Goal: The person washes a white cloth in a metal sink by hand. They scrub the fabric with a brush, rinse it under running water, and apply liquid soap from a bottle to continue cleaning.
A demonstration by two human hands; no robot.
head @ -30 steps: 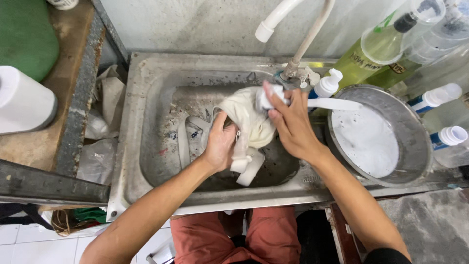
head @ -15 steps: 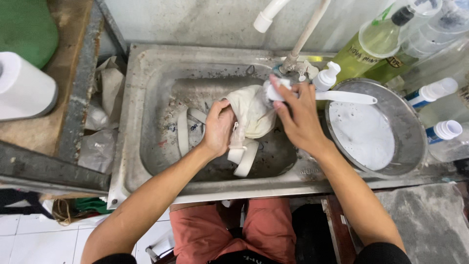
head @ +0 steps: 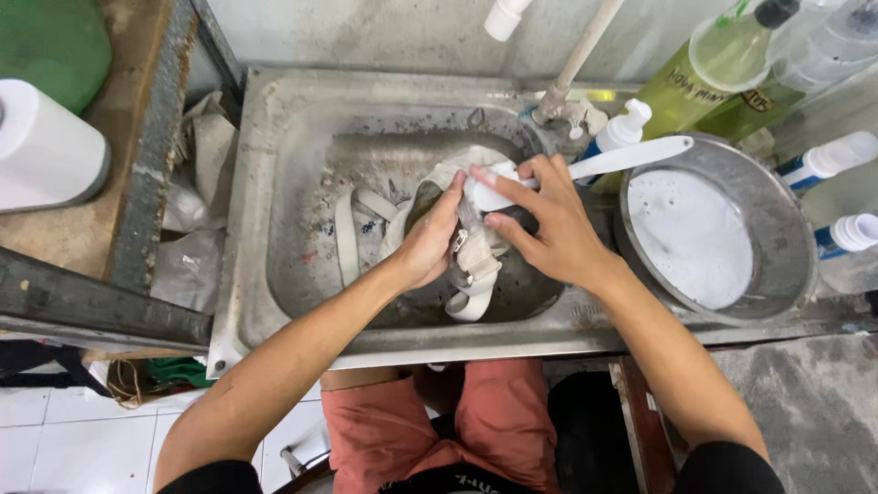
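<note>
A pale cream fabric item with straps [head: 462,197], likely a bag or shoe-like piece, is held low in the middle of the steel sink [head: 274,174]. It is gripped from the left by the left hand [head: 428,245], fingers closed over the cloth. A white brush [head: 585,165] is grasped at the head end by the right hand [head: 540,220] and pressed onto the fabric.

Judgement: scrubbing is best done in short strokes, with the cloth pulled taut and the loose strap [head: 346,240] kept clear.

The fabric looks soft, wet and creased; the straps are flat webbing. The sink is dull, scratched metal with grime. To the right, soapy white water is held in a round metal basin [head: 791,229]. Behind are a pump bottle [head: 622,133] and a yellow-green liquid bottle [head: 704,69]. At far left stands a smooth white cylinder [head: 41,151].
</note>
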